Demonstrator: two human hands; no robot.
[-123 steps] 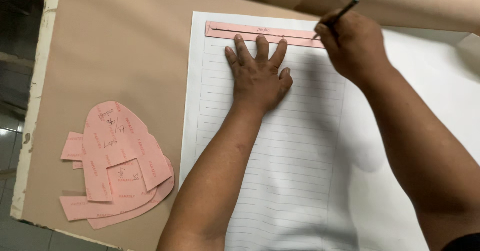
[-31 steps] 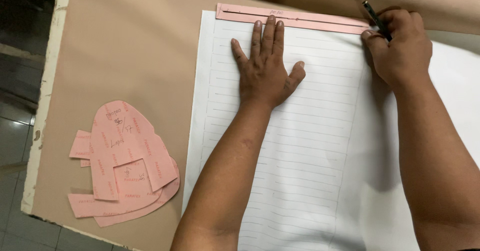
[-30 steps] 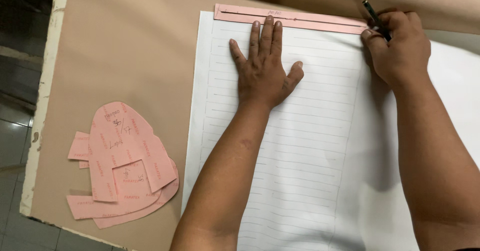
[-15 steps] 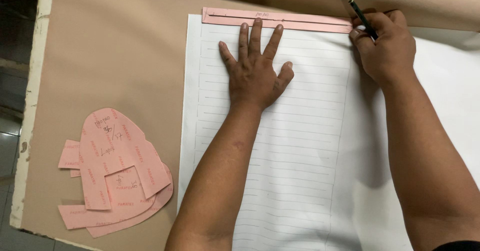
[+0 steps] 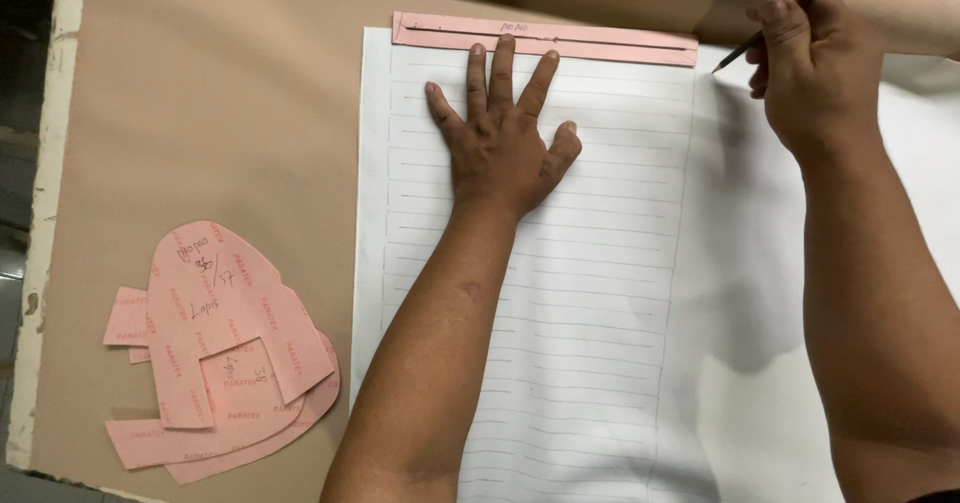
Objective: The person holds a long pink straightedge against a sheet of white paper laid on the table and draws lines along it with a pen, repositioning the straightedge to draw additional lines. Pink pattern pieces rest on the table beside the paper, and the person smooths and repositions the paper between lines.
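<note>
Left hand (image 5: 500,138) flat (right hand (image 5: 815,73) fisted)

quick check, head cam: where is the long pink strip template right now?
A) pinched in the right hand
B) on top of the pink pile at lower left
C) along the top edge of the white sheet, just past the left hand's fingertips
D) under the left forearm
C: the long pink strip lies across the top edge of the white sheet, just beyond the fingertips of the left hand, which is spread flat; the right hand holds a pencil, not the strip.
</note>
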